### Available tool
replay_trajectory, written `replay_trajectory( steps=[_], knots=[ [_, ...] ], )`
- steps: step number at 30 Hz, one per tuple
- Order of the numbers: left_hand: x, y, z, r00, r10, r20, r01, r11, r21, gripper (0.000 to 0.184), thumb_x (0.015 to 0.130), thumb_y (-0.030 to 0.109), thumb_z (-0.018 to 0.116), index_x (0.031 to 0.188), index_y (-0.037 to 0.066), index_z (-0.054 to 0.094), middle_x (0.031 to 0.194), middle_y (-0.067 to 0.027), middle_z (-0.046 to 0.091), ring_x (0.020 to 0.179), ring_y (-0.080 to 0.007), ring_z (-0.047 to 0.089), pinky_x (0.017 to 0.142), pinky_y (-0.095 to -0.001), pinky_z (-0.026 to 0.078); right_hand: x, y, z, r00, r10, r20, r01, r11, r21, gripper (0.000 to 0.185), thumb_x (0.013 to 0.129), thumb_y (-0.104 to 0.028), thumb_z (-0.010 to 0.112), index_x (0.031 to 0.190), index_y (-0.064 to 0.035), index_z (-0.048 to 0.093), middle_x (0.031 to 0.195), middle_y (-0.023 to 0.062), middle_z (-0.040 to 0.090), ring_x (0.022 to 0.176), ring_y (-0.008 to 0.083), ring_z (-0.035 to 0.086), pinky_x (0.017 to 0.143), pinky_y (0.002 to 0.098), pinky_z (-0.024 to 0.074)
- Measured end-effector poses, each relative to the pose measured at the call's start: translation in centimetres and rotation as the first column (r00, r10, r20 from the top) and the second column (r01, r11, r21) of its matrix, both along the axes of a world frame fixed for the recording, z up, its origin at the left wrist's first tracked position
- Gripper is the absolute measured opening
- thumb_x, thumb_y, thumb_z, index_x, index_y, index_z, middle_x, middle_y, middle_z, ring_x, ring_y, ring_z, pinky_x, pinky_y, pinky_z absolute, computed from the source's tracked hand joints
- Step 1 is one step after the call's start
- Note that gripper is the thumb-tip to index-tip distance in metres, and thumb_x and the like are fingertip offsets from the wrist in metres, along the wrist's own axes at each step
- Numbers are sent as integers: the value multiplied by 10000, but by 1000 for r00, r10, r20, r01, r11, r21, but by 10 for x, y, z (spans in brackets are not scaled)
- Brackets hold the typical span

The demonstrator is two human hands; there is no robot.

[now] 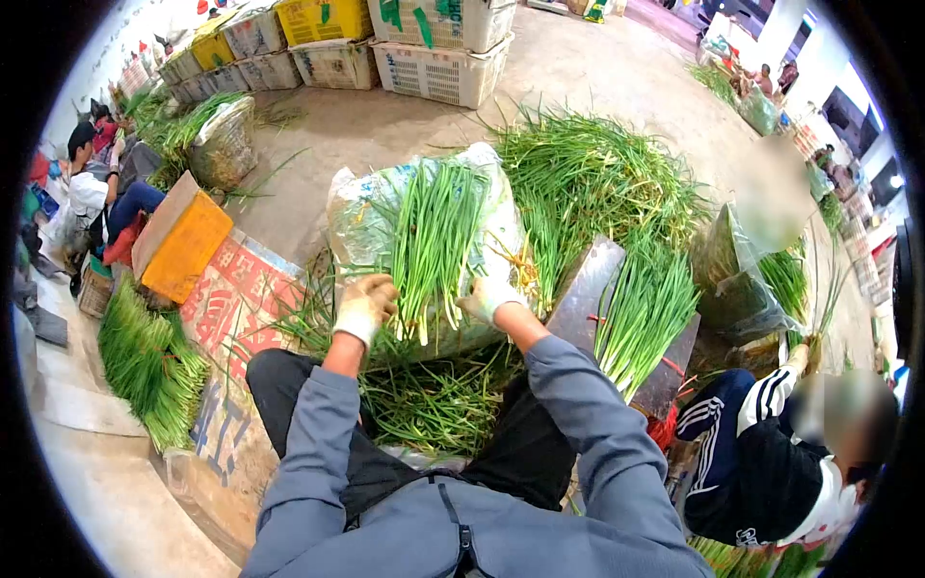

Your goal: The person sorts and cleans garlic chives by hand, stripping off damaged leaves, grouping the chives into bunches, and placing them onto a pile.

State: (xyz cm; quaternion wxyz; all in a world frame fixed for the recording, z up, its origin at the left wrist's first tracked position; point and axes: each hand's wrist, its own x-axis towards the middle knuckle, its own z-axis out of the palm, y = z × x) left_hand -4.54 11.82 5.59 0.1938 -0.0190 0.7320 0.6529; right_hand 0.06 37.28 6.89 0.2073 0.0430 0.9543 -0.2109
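Note:
A loose bunch of long green stalks (438, 241) lies on a plastic-covered surface (361, 207), its pale root ends toward me. My left hand (369, 303), in a pale glove, is at the left of the root ends with its fingers curled; whether it holds any stalk cannot be made out. At the right of the root ends is my right hand (489, 301), also gloved, its fingertips near the outer stalks. Its grip is unclear. Between my legs lie loose green leaves (434, 405).
A large green pile (597, 178) lies beyond the surface at right. Another bunch (647, 313) rests on a dark board (583, 289). One person (771, 462) sits at right, another (92, 193) at left. Crates (438, 72) stand behind; an orange box (193, 249) is at left.

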Motion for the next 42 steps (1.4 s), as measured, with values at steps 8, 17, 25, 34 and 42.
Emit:
replay_trajectory(
  steps=[8, 17, 25, 34, 42],
  knots=[
    [24, -5, -3, 979, -142, 148, 139, 990, 27, 402, 909, 142, 626, 1266, -39, 589, 932, -98, 708, 692, -146, 653, 602, -282, 524, -76, -2, -140, 869, -329, -369, 361, 932, 19, 505, 849, -416, 688, 1095, 24, 707, 1071, 220, 701, 970, 353, 668, 873, 416, 518],
    [7, 9, -21, 975, -122, 189, 98, 987, 130, 326, 948, 239, 615, 1141, -20, 656, 886, -101, 709, 617, -128, 614, 545, -278, 502, 9, -11, -121, 706, -708, -4, 490, 493, -719, 253, 902, -221, 700, 1011, 4, 662, 735, 33, 647, 572, 98, 571, 499, 247, 457],
    [26, 47, -74, 915, -396, -75, 341, 860, -379, 408, 891, 424, 630, 987, 43, 740, 837, -138, 714, 770, -237, 674, 716, -376, 533, 96, -95, -43, 766, -589, -259, 428, 767, -477, 357, 788, -325, 753, 897, 7, 681, 849, 206, 689, 767, 303, 668, 754, 382, 531],
    [69, 22, -64, 936, -138, 324, 85, 982, 171, 312, 927, 249, 579, 1069, 3, 706, 955, -104, 703, 835, -221, 622, 770, -352, 482, 102, -105, -84, 661, -441, 607, 542, -280, -793, 357, 980, -295, 619, 1270, -90, 578, 1013, 21, 663, 814, 165, 627, 758, 354, 516],
    [83, 15, -76, 948, -145, 285, 105, 983, 152, 394, 935, 334, 611, 1132, 5, 701, 1055, -135, 698, 956, -207, 632, 841, -342, 480, 107, -102, -89, 769, -459, 446, 516, 34, -856, 271, 925, -198, 678, 1114, -4, 663, 845, 30, 656, 719, 132, 608, 630, 283, 506]
  ],
)
